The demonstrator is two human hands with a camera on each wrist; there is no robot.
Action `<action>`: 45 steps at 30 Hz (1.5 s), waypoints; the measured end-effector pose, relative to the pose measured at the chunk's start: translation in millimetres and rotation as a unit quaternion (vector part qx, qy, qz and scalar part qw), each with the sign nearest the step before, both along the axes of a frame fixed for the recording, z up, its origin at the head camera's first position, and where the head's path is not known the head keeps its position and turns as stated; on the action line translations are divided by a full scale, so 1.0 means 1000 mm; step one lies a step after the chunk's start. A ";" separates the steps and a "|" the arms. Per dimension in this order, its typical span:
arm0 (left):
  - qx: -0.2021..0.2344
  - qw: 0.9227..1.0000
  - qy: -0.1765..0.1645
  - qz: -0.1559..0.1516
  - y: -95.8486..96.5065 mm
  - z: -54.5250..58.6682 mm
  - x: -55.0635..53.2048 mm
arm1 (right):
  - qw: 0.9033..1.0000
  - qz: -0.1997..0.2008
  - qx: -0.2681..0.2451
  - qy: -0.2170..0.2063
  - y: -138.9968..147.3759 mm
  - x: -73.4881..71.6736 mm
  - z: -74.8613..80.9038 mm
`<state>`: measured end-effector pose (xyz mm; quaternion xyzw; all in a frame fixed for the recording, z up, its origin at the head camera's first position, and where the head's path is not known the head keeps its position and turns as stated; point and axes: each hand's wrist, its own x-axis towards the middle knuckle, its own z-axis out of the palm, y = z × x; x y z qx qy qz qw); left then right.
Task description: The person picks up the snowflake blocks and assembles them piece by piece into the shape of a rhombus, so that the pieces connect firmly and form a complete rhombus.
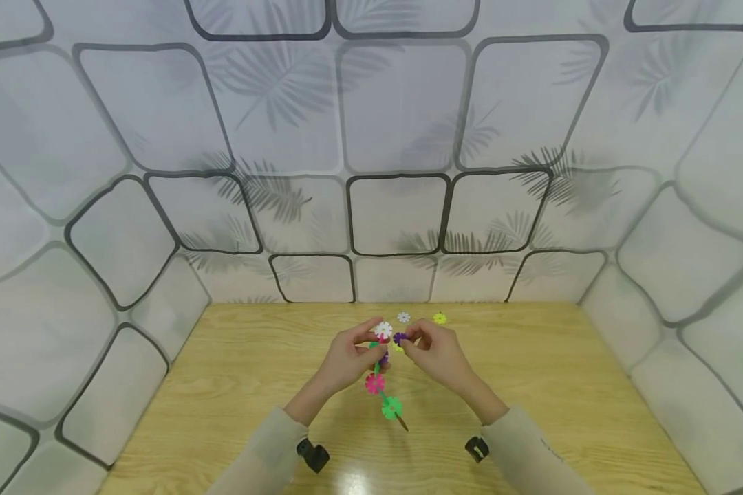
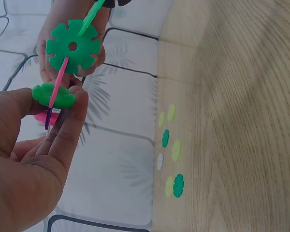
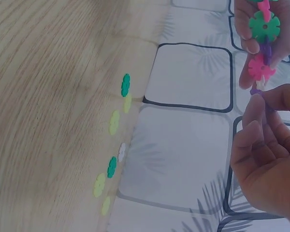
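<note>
Fingers of the right hand (image 1: 438, 352) pinching a purple disc (image 1: 399, 339), left hand (image 1: 348, 355) just to the left, its fingers holding a chain of coloured discs (image 1: 374, 383) which hangs to near side, white disc (image 1: 404, 317) and yellow disc (image 1: 440, 318) farther on wooden table (image 1: 563, 399).

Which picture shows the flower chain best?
Head view: the chain shows from white disc to brown tip, though the left fingers hide some. Both wrist views show it larger but cut off at the top edge.

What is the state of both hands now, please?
Left hand: holding a chain of linked flower discs.
Right hand: pinching a purple flower disc.
</note>
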<state>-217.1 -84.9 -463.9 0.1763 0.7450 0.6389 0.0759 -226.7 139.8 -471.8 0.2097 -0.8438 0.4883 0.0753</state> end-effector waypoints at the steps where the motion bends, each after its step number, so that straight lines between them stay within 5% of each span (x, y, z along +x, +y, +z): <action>1: 0.001 1.000 -0.001 0.000 0.000 0.000 0.000 | 1.000 0.001 -0.001 0.000 0.000 0.000 0.000; 28: -0.003 1.000 0.010 -0.010 0.003 0.002 0.000 | 0.999 0.011 0.000 0.052 -0.007 0.001 0.000; 45: -0.032 0.999 0.033 0.018 0.011 0.001 0.002 | 0.996 0.009 0.000 0.083 -0.014 0.005 -0.001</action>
